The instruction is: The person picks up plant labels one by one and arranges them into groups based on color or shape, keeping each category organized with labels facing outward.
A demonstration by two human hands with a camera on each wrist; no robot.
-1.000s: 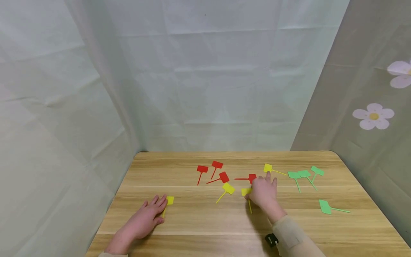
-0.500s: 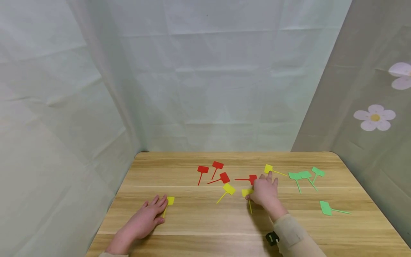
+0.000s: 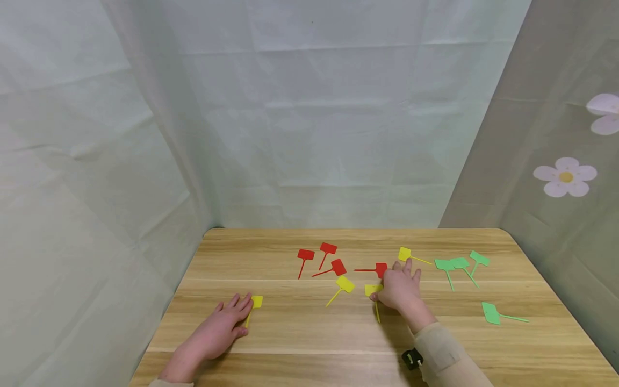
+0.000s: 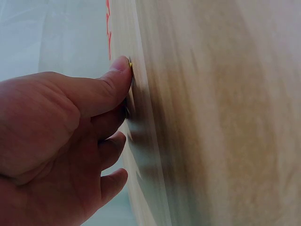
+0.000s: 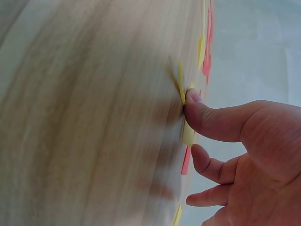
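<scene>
T-shaped plastic plant labels in red, yellow and green lie on the wooden table. At the left, my left hand (image 3: pixel 213 330) pinches a yellow plant label (image 3: pixel 258 301) low against the table; the fingers cover part of its plate and stem. My right hand (image 3: pixel 402 290) has its thumb and index finger on another yellow label (image 3: pixel 372 290), whose stem (image 5: pixel 181 80) shows past the thumb in the right wrist view. Beside that hand lies a red label (image 3: pixel 381 270), partly covered. A yellow label (image 3: pixel 404 254) lies just beyond its fingertips, and a further yellow label (image 3: pixel 345 284) lies to its left.
Several red labels (image 3: pixel 306 255) lie together toward the back middle. Green labels (image 3: pixel 445 264) overlap at the right, with a single green label (image 3: pixel 490 313) nearer. Pale cloth (image 3: pixel 314 134) hangs behind the table (image 3: pixel 290 344). A small black object (image 3: pixel 412 358) sits by the right sleeve.
My right hand has shifted very slightly to the right over the yellow label. The left hand and the labels stay where they were.
</scene>
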